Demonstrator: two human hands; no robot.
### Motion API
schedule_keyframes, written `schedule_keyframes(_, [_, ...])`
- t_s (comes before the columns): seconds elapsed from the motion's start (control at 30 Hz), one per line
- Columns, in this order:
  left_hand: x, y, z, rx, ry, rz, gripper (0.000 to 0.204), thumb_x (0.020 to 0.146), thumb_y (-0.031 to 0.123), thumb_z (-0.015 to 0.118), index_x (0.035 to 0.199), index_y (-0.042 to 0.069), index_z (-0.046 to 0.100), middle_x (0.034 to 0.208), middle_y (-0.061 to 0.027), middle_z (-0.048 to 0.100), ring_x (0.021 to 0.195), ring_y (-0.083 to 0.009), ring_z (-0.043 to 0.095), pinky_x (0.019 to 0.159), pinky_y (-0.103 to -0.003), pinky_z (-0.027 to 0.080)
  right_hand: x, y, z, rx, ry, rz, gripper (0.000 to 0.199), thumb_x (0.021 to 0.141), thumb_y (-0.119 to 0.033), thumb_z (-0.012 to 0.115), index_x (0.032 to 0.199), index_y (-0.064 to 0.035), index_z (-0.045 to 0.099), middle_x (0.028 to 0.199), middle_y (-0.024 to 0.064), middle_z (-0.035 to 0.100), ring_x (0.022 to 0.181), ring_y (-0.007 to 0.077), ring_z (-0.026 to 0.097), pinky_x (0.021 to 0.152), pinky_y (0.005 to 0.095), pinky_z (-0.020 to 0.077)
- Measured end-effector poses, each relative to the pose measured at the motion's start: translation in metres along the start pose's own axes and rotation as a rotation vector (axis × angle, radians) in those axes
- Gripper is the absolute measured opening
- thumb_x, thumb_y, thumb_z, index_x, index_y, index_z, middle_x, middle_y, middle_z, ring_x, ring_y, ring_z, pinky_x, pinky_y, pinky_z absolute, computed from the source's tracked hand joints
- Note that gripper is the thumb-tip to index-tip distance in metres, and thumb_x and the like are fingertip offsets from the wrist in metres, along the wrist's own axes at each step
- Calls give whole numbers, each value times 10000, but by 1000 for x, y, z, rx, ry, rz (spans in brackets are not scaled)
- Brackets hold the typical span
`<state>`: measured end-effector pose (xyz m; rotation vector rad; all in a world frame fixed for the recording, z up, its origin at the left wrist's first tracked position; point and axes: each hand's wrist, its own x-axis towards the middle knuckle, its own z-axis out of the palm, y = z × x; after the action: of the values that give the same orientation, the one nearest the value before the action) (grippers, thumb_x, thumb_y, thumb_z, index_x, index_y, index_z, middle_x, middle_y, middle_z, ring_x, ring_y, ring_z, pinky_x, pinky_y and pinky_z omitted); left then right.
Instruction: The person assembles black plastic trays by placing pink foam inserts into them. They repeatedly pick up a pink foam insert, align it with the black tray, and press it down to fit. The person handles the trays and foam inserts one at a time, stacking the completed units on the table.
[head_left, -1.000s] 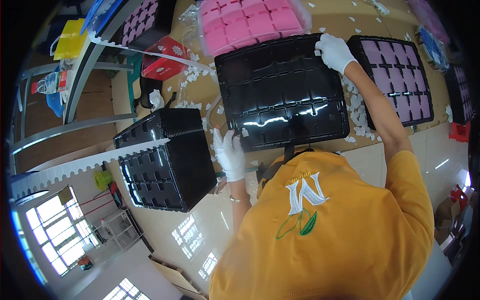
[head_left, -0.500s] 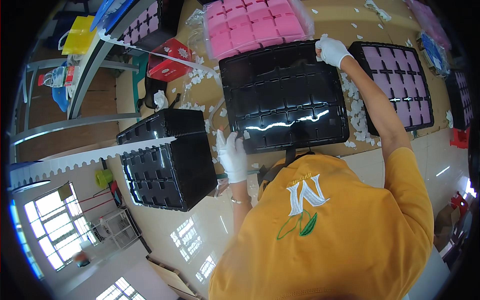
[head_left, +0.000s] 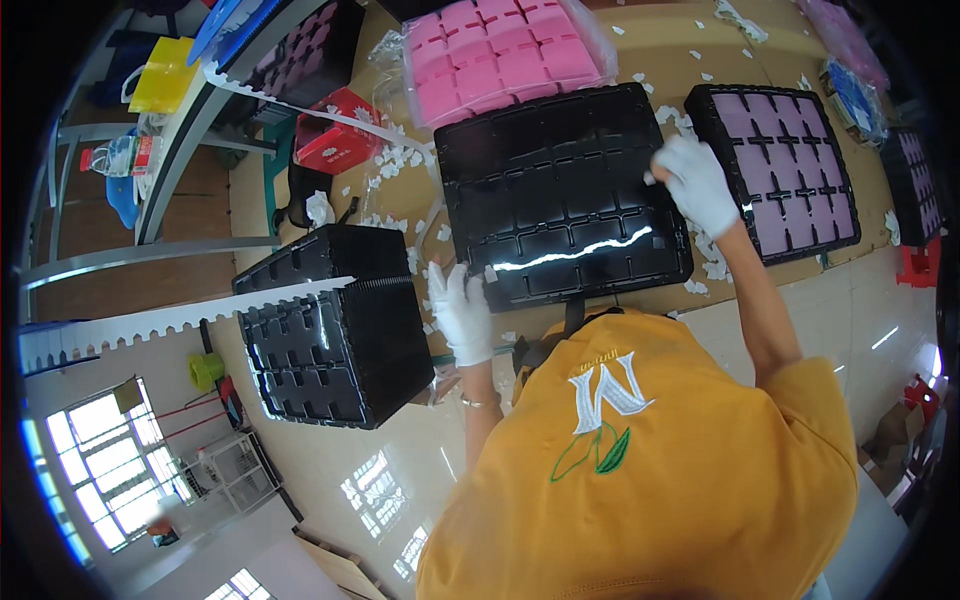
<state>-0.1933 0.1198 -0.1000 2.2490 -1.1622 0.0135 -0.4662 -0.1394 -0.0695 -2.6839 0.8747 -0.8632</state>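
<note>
Find the black tray (head_left: 560, 165), broad face up, near the middle of the worktop (head_left: 655, 35), just nearer than the pink foam blocks (head_left: 510, 60), between a stack of black trays (head_left: 365, 335) at left and lilac inserts (head_left: 790, 168) at right. Note the left hand (head_left: 462, 315) by the near left edge, fingers loosely spread, grip released; cannot tell about contact. Note the right hand (head_left: 698, 188) above the right side, fingers curled beside a small white scrap (head_left: 649, 179); cannot tell whether grasping it.

For good handling, best steady the tray lightly with the left fingers along its edge, without bowing the seemingly thin plastic. Bring the right fingertips low and slowly, clear of raised ribs likely to snag a glove. Avoid brushing the pale tab (head_left: 490, 273) near the left edge, and sweep aside any loose paper bits (head_left: 395, 160) before shifting anything.
</note>
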Motion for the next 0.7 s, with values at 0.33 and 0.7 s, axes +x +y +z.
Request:
schedule_keyframes(0.33, [39,-20,13,95,-33,274,223,686,146,727,886,53,695,1197,-245,547,1098,-427,499,961,-459,398,-137,57,6,116,-485,566,233,832,-97,537,1029,-21,636,1009,230,626,951,416,589,820,429,470])
schedule_keyframes(0.7, [32,-12,13,246,-269,375,105,655,183,674,703,95,646,1277,-151,529,1205,-371,452,977,-580,366,-147,62,38,-161,-454,460,321,800,-64,470,1074,-59,638,1099,245,600,1022,413,569,871,455,473])
